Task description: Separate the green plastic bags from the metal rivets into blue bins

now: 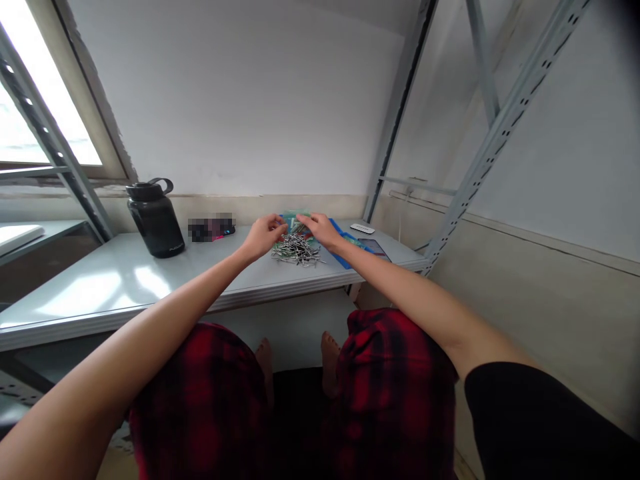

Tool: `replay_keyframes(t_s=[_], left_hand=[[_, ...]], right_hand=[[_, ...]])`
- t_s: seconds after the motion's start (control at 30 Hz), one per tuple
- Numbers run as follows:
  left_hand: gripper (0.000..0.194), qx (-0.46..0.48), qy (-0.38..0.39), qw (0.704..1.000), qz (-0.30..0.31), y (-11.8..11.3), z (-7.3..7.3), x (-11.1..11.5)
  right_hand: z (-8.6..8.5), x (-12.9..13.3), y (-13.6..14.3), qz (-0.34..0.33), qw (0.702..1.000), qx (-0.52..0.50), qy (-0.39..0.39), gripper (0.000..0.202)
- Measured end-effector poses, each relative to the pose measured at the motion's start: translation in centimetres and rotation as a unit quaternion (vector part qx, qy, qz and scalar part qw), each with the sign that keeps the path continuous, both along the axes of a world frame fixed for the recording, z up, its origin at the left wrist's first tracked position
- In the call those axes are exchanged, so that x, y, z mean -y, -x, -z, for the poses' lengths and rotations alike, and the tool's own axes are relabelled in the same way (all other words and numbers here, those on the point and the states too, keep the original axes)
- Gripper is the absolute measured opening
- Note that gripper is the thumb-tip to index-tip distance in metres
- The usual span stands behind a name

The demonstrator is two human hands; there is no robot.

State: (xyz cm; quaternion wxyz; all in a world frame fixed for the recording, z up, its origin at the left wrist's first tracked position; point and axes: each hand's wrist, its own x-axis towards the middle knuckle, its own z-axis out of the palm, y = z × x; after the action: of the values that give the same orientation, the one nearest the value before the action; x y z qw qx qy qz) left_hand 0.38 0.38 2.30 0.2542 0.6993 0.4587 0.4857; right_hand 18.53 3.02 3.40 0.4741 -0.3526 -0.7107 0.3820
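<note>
Metal pins (300, 251) between left hand (266, 236) and right hand (322, 229) look light, stiff, slippery, best taken mid-length; fingers bent, any pinch unclear

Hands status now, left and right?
Left hand: fingers curled near the metal pieces; grip can't be told.
Right hand: fingers extended toward the same pile; can't tell if holding anything.

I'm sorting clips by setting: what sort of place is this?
Probably a makeshift indoor work corner, perhaps at home: a grey shelf serving as a desk between slotted metal uprights, a heap of small metal pieces on it, and the person's bare feet lower down.
</note>
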Motion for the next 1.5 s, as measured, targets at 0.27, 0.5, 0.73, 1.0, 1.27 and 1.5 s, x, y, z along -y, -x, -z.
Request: replay_keyframes(t_s=[0.27, 0.5, 0.73, 1.0, 1.27, 1.5], left_hand=[[0.017, -0.064, -0.035, 0.997, 0.002, 0.7, 0.4, -0.1], [0.015, -0.136, -0.052, 0.989, -0.025, 1.0, 0.5, 0.0], [0.015, -0.192, -0.066, 0.978, -0.038, 0.9, 0.4, 0.5], [0.014, -0.216, -0.062, 0.973, -0.042, 0.7, 0.3, 0.8], [0.016, -0.228, -0.062, 0.971, -0.033, 0.9, 0.4, 0.7], [0.018, -0.237, -0.068, 0.969, -0.033, 1.0, 0.4, 0.7]], right_hand=[[1.0, -0.4, -0.9, 0.044, 0.985, 0.134, -0.102, 0.053], [0.5, 0.2, -1.4, 0.047, 0.913, 0.352, -0.199, 0.057], [0.5, 0.3, -2.2, 0.050, 0.825, 0.498, -0.262, 0.059], [0.3, 0.7, -2.5, 0.052, 0.769, 0.574, -0.278, 0.058], [0.6, 0.1, -2.7, 0.044, 0.765, 0.575, -0.287, 0.059], [0.7, 0.1, -2.8, 0.042, 0.768, 0.570, -0.288, 0.059]])
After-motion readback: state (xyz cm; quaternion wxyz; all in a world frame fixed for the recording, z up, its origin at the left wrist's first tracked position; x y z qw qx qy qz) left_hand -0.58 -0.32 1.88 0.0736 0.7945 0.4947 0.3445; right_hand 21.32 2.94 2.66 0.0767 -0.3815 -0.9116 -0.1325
